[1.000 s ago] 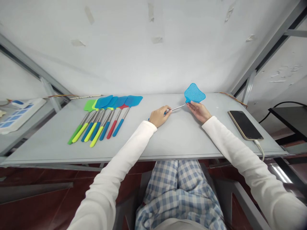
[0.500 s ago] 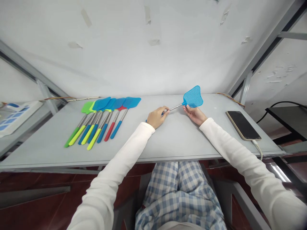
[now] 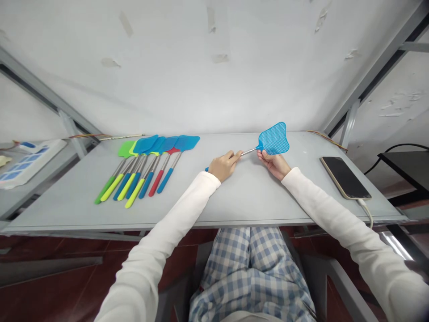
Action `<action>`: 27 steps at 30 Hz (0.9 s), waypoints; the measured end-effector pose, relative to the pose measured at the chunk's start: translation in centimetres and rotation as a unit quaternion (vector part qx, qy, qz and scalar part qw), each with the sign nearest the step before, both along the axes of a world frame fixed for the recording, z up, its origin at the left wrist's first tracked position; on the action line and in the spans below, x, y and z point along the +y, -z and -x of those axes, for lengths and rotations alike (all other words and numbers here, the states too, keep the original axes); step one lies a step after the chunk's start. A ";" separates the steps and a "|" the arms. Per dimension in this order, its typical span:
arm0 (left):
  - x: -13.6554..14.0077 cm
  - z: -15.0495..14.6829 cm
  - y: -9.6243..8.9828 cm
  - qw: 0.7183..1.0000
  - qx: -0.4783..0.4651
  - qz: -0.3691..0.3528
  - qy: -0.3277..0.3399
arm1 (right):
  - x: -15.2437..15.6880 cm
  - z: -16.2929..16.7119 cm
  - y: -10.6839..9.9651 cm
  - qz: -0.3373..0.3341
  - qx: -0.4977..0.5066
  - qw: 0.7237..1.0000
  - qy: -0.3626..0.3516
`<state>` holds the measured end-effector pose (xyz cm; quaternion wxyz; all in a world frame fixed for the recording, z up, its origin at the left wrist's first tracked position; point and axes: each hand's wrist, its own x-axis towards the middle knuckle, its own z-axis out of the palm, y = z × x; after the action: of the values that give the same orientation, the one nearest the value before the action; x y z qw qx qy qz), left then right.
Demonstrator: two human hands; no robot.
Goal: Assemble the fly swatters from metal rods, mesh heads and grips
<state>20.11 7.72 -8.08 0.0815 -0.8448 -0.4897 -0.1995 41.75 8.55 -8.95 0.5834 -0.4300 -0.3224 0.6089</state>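
Note:
A blue fly swatter (image 3: 274, 137) with a perforated paddle and a thin metal shaft is held over the grey table, paddle towards the right. My left hand (image 3: 224, 165) is closed around its handle end; a bit of the blue grip shows left of the fingers and the rest is hidden. Below the paddle, my right hand (image 3: 274, 163) pinches the swatter where paddle and shaft join. To the left lies a row of several fly swatters (image 3: 145, 167), their handles green, yellow, blue and red, with paddles overlapping towards the wall.
A phone (image 3: 345, 177) with a white cable plugged in lies at the right of the table (image 3: 248, 201). Past the table's left end sits a white power strip (image 3: 31, 163). Metal frame bars rise on both sides, and a wall stands behind.
The camera view has shifted slightly. My left hand has slid a little along the shaft towards the paddle, so less of the shaft shows between my hands.

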 end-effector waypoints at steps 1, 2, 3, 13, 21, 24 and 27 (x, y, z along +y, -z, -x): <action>0.0 0.0 0.0 1.000 0.004 -0.002 -0.002 | -0.1 0.0 0.0 0.002 0.000 1.000 0.001; 0.0 0.0 0.0 1.000 0.005 -0.004 -0.004 | -0.1 0.1 0.0 0.001 0.001 1.000 -0.001; 0.1 0.0 0.1 1.000 0.004 -0.007 -0.004 | -0.1 0.1 0.0 -0.001 0.001 1.000 -0.006; 0.9 0.1 0.5 0.997 -0.066 -0.042 0.001 | 0.4 -0.6 -1.7 -0.083 0.062 0.995 -0.012; 0.3 0.7 0.6 0.998 -0.049 -0.043 0.018 | 0.1 -0.1 -1.3 -0.098 0.073 0.990 0.069; 0.1 0.9 0.5 0.998 -0.041 -0.053 0.016 | -0.6 0.5 -1.2 -0.113 0.073 0.988 0.078; 0.1 0.9 0.3 0.998 -0.040 -0.049 0.014 | -0.8 0.6 -1.1 -0.112 0.074 0.988 0.076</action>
<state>19.19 7.78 -8.35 0.1003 -0.8379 -0.4707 -0.2576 41.18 7.78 -7.89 0.6947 -0.3393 -0.3111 0.5527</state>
